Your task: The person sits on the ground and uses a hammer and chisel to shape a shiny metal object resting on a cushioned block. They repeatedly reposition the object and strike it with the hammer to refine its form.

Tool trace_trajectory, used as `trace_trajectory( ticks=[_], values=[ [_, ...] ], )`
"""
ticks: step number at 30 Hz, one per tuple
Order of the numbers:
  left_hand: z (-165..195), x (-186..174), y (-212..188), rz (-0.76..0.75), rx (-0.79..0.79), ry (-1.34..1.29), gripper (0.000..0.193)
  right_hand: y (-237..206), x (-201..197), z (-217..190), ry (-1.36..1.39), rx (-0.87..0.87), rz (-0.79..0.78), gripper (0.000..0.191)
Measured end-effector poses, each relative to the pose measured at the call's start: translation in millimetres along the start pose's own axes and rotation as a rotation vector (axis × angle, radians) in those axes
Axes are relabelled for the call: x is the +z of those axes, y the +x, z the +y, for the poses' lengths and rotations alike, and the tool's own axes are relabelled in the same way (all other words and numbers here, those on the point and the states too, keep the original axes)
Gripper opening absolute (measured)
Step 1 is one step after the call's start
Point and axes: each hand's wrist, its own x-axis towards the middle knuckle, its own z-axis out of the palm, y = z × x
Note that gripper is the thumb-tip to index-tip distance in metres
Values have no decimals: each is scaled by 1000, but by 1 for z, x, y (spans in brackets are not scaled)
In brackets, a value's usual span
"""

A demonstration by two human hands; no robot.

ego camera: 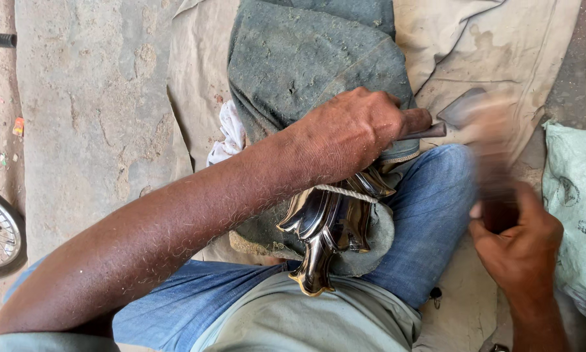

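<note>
Head cam: left hand (351, 133) fisted around a dark punch (426, 130), right hand (517, 241) gripping a blurred hammer (485, 130) beside it. Shiny leaf-shaped metal piece (325, 228) sits under the left hand, on the padded lap.

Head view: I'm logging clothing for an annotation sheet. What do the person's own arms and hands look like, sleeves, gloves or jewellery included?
Both hands are bare, without gloves or visible rings. The left hand leads back along a bare, hairy forearm to a pale grey-green short sleeve at the frame's bottom edge. The right hand has a bare wrist; its upper arm is out of frame.
</note>
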Motion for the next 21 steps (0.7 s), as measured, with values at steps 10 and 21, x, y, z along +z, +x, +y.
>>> trace_trajectory(
  ticks=[10, 21],
  values=[
    [-6, -4, -4, 45, 7, -34, 44, 15, -6, -6, 177, 54, 33, 41],
    [-17, -6, -8, 93, 33, -112, 48, 28, -7, -28, 406, 123, 94, 40]
  ],
)
